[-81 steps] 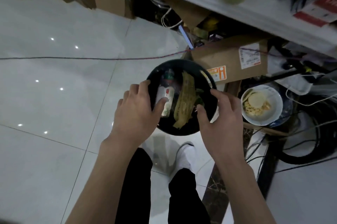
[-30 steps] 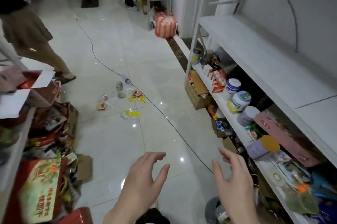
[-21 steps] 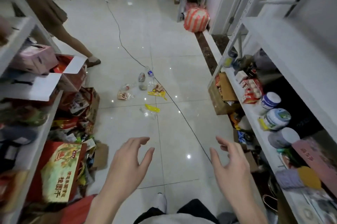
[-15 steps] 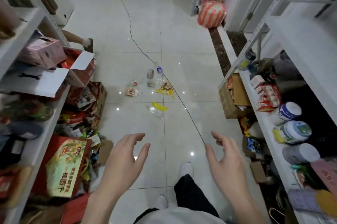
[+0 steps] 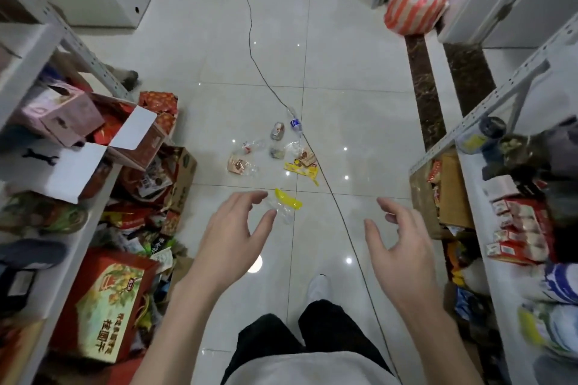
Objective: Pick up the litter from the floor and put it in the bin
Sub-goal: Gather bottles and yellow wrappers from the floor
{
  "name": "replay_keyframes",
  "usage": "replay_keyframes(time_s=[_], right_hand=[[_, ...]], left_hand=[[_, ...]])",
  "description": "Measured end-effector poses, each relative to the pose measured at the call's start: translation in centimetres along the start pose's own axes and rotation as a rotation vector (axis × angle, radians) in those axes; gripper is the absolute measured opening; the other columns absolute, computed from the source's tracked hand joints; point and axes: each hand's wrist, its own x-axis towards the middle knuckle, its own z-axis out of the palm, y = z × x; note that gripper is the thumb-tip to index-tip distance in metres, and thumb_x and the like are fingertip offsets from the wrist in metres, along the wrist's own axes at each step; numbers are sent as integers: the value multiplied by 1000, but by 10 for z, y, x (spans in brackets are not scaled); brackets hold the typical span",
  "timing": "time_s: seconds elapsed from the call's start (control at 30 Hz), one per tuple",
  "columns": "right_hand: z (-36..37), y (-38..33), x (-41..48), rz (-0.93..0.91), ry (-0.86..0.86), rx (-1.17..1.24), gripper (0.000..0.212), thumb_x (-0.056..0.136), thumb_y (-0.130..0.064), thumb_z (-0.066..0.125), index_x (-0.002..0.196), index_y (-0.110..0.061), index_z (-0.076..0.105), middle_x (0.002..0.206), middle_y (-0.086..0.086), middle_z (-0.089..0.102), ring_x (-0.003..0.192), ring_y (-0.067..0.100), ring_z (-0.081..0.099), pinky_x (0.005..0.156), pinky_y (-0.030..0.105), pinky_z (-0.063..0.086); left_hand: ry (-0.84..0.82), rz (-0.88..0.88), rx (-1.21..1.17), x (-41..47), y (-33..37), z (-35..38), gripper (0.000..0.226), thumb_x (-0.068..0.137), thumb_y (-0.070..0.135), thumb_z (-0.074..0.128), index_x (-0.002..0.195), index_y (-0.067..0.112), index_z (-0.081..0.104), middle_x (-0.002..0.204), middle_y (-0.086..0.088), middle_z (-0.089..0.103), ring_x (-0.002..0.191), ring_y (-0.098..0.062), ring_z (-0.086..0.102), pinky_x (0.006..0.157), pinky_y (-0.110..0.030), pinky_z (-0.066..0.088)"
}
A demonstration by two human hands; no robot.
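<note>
You stand on a strip of bare floor (image 5: 359,121) between a left shelf (image 5: 28,49) and a right shelf (image 5: 478,184). A cable (image 5: 250,40) runs ahead between your hands. The cardboard box (image 5: 453,196) beside your right hand (image 5: 397,247) holds snack packets. Both hands hover with fingers spread and holding nothing. The litter (image 5: 275,150) lies ahead of them, and a clear wrapper with a yellow end (image 5: 286,206) lies just past your left hand (image 5: 233,237).

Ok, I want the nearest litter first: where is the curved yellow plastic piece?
In the head view, the curved yellow plastic piece lies on the white tiled floor just beyond the left hand, left of the thin black cable.
</note>
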Motion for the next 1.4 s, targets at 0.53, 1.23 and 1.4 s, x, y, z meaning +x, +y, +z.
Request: replay_keyframes(time_s=[0.53, 1.23, 1.4], right_hand=[[281, 155, 230, -18, -176, -54, 39, 90, -26, 65, 128, -28, 57, 121, -11, 56, 107, 3, 55, 89, 0, 32], [722, 577, 334, -254, -357, -257, 45, 86, -27, 63, 128, -13, 60, 120, 12, 59, 103, 35, 60, 88, 52, 49], [754, 591, 341, -261, -367, -306, 49, 83, -29, 71, 129, -15, 60, 122, 12, 57, 106, 36, 56, 90, 47, 46]], left_hand=[[48, -174, 9, 257, -213, 178, 35, 96, 46, 54, 129, 33, 55, 122, 20, 53, 114, -2, 53, 93, -26, 42], [-118, -20, 296, 394, -588, 630, 47, 87, 47, 54, 127, 25, 59, 138, -8, 49, 125, -35, 44, 92, -50, 43], [-107, 22, 415, 400, -604, 652, 52, 84, 55, 54, 124, 24, 62, 150, -17, 38, 135, -43, 32, 100, -58, 39]])
